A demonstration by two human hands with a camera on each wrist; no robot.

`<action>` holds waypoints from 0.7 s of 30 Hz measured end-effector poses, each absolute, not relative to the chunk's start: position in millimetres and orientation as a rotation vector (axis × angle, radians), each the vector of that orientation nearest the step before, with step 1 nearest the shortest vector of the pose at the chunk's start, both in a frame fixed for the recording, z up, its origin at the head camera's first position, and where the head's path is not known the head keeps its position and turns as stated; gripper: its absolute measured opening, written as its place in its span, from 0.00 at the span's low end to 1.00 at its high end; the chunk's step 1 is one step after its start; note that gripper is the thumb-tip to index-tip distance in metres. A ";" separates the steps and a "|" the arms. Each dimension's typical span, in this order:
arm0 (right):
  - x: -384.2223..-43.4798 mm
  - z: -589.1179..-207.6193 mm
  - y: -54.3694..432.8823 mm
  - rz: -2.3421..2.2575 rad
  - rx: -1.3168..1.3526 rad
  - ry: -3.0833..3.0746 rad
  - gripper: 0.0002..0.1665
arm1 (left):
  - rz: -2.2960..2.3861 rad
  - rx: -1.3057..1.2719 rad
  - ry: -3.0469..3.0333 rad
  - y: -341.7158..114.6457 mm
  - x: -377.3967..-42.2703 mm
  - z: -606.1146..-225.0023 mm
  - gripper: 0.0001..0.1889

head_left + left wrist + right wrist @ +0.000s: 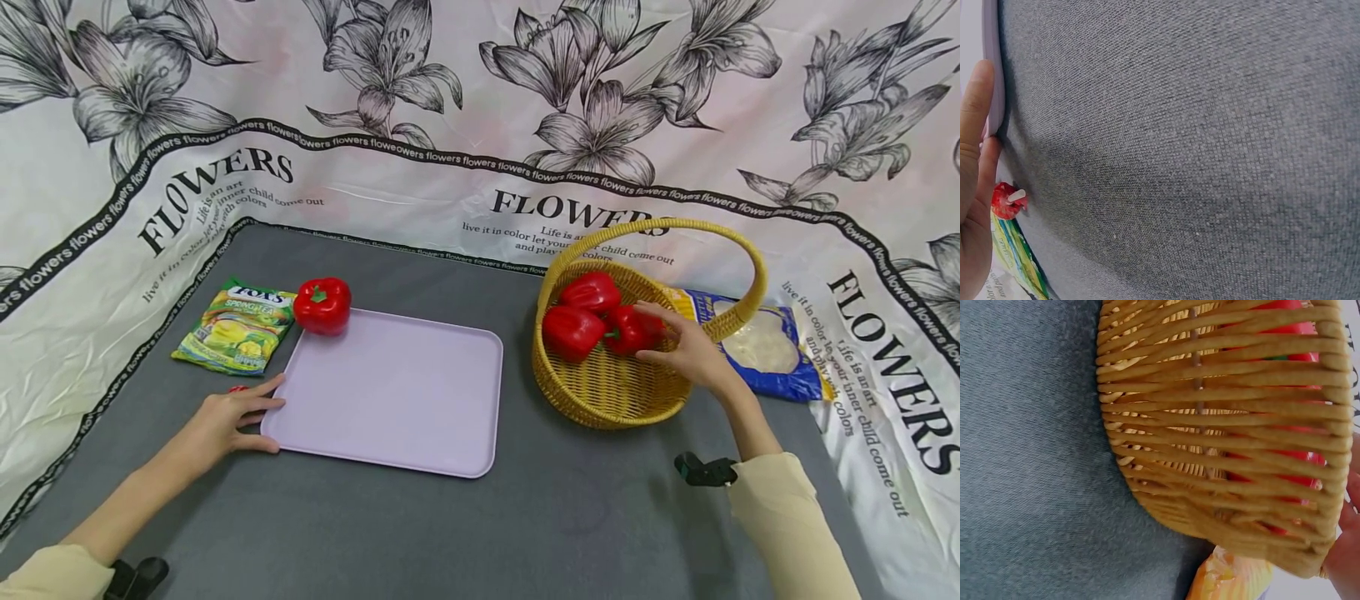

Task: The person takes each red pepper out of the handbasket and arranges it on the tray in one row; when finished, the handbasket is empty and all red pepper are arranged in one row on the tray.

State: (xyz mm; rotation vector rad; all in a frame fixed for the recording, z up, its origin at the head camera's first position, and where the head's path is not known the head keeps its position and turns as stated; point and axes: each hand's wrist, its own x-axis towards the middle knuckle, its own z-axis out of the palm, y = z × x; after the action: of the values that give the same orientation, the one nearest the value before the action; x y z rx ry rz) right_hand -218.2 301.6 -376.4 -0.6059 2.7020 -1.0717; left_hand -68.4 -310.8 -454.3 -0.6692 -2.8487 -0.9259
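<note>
My left hand [228, 419] rests at the left edge of a pale lilac tray [397, 392], its fingers fairly straight and touching the rim. One red bell pepper [322, 306] sits on the tray's far left corner. Beside the left hand lies a small red-wrapped lollipop [1009, 200] with a white stick, mostly hidden in the head view. My right hand [686, 350] reaches into a yellow wicker basket [558, 396], where thumb and fingers hold a red bell pepper [626, 329] by its right side. Two more red peppers [573, 332] lie to its left in the basket.
A green and yellow FOX'S candy bag [240, 329] lies left of the tray. Behind the basket's right side is a blue and yellow packet [772, 350]. The basket's tall handle [667, 223] arches over its opening. A flower-printed cloth [420, 183] borders the grey table [420, 533].
</note>
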 end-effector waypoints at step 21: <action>-234.3 -375.8 297.8 -0.912 -0.686 2.670 0.36 | -0.939 -0.659 -2.855 -311.4 -68.8 -455.7 0.33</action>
State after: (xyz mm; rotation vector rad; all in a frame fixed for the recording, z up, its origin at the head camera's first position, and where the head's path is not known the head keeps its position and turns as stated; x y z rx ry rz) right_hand -234.3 297.8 -375.8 -0.6860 2.6699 -0.9120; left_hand -68.8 -311.4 -455.7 -0.6594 -2.8555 -0.9390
